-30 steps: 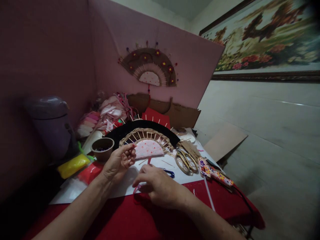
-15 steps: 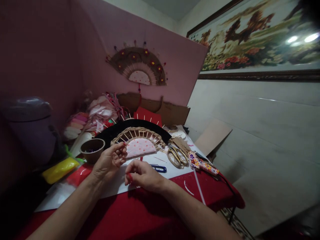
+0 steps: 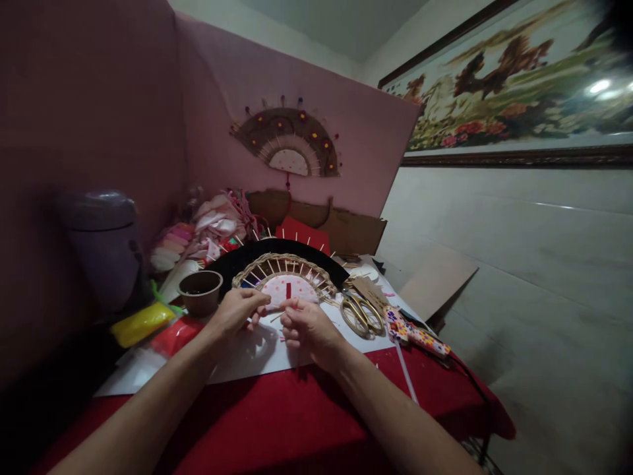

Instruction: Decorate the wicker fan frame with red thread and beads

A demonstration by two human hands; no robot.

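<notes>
A woven fan frame [image 3: 254,266] with pale sticks lies on white paper, against a black fan-shaped band [image 3: 291,248]. At its base is a pink spotted half-round pad [image 3: 309,289], with a short dark red strip [image 3: 289,291] on it. My left hand [image 3: 244,309] is just in front of the pad's left side, thumb and fingers pressed together. Facing it, my right hand [image 3: 309,328] is closed in a pinch at the pad's front edge. A thin pale stick [image 3: 277,318] shows by its fingertips; whether it is held is unclear. Anything within either pinch is too small to make out.
Gold-handled scissors [image 3: 363,313] and a flower-patterned glue gun [image 3: 415,334] lie to the right. On the left are a brown cup [image 3: 200,293], a yellow packet [image 3: 143,324] and a red packet [image 3: 178,334]. A finished fan [image 3: 291,138] hangs on the pink board behind.
My hands have come closer together at the pad, and the left has turned over. The red strip now shows on the pad, not below it. The view has shifted left.
</notes>
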